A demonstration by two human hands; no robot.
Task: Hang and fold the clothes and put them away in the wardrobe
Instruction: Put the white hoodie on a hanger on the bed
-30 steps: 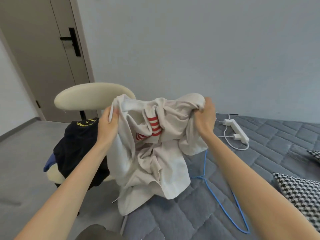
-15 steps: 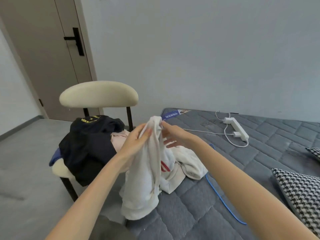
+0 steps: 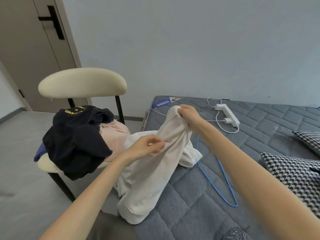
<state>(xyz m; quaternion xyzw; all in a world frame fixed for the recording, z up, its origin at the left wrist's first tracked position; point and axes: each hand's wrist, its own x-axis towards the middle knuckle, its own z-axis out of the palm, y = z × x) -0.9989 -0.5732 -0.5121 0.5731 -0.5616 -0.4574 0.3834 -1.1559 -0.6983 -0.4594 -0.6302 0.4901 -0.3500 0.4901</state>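
Spread wide a second ago, the cream-white cotton sweatshirt [image 3: 152,179] now hangs bunched, its tail on the grey quilted mattress [image 3: 190,213]. The right hand [image 3: 188,115] keeps its grip clenched on the top end, and the left hand [image 3: 147,148] pinches fabric at 7 o'clock of it. Probably a sleeve is being straightened before hanging.

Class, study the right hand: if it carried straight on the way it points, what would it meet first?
The right hand, gripping the white garment, points up-left. Past the cloth it holds, it would probably meet the mattress corner with the blue label first, then the wall; depth is unclear.
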